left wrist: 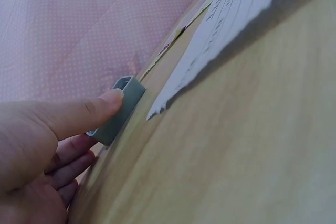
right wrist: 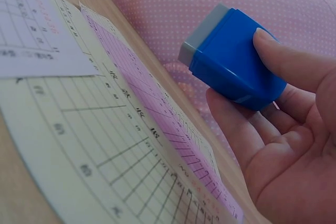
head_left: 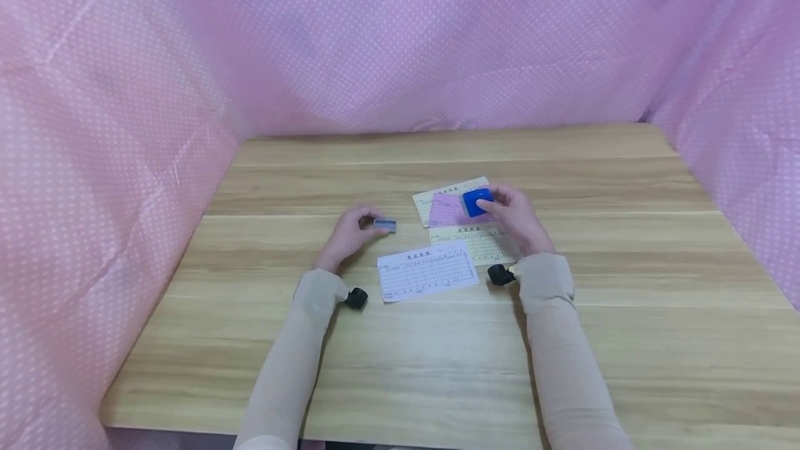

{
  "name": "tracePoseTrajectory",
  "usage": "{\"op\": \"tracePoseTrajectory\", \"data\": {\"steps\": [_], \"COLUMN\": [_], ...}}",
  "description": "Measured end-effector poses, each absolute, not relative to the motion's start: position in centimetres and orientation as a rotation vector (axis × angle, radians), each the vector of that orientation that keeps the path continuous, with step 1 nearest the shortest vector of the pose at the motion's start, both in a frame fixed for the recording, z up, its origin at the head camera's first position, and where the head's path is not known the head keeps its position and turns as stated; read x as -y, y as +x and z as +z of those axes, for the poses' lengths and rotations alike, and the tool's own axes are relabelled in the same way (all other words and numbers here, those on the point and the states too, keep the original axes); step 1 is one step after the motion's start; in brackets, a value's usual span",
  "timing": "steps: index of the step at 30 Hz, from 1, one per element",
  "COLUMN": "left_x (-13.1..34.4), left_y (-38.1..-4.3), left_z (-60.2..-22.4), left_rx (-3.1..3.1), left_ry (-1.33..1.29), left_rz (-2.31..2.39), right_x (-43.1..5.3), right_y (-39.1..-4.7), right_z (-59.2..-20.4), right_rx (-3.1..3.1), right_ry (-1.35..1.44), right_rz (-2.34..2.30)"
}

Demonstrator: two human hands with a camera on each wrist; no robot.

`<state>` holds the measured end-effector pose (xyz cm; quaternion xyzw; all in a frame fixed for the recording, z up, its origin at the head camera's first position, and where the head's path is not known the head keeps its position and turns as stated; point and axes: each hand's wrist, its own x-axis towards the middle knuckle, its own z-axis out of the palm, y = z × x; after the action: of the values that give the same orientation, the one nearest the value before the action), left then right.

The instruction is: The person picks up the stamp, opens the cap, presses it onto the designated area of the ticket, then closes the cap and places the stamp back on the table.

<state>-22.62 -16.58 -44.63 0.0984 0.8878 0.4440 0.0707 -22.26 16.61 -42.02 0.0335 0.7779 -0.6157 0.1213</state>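
Between thumb and fingers, my right hand (head_left: 519,219) holds a blue self-inking stamp (head_left: 475,203) above the paper slips. In the right wrist view the stamp (right wrist: 236,61) is tilted, its grey end pointing up and left, away from the palm. My left hand (head_left: 346,236) pinches a small grey rectangular stamp cap (head_left: 385,226) at the table, left of the slips. The left wrist view shows the cap (left wrist: 125,111) as hollow, with the thumb on its rim. Nearest me lies a white printed form (head_left: 428,273), overlapping a pale yellow form (head_left: 478,245).
Behind these lie a pink form (head_left: 445,210) and another pale yellow form (head_left: 425,203), partly covered. The wooden table (head_left: 425,360) extends on all sides of the papers. A pink dotted cloth (head_left: 400,40) hangs behind the table and at both sides.
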Motion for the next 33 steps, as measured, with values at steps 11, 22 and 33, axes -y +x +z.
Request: {"op": "tracePoseTrajectory", "data": {"steps": [11,22,33], "left_x": [16.5,15.9,12.1], "left_y": [-22.6,-22.2,-20.1], "left_z": [-44.7,-44.1,-42.3], "left_rx": [-2.720,-2.775,-2.517], "left_ry": [0.262,0.277,0.699], "left_rz": [1.277,1.614,1.510], "right_x": [-16.6,-16.3,-15.3], "right_y": [-22.3,-22.3,-22.2], "right_z": [-42.1,-42.3,-43.4], "right_rx": [-2.264,-2.279,-1.806], "right_ry": [0.100,0.064,0.166], "right_rz": [-1.778,-1.766,-2.162]}}
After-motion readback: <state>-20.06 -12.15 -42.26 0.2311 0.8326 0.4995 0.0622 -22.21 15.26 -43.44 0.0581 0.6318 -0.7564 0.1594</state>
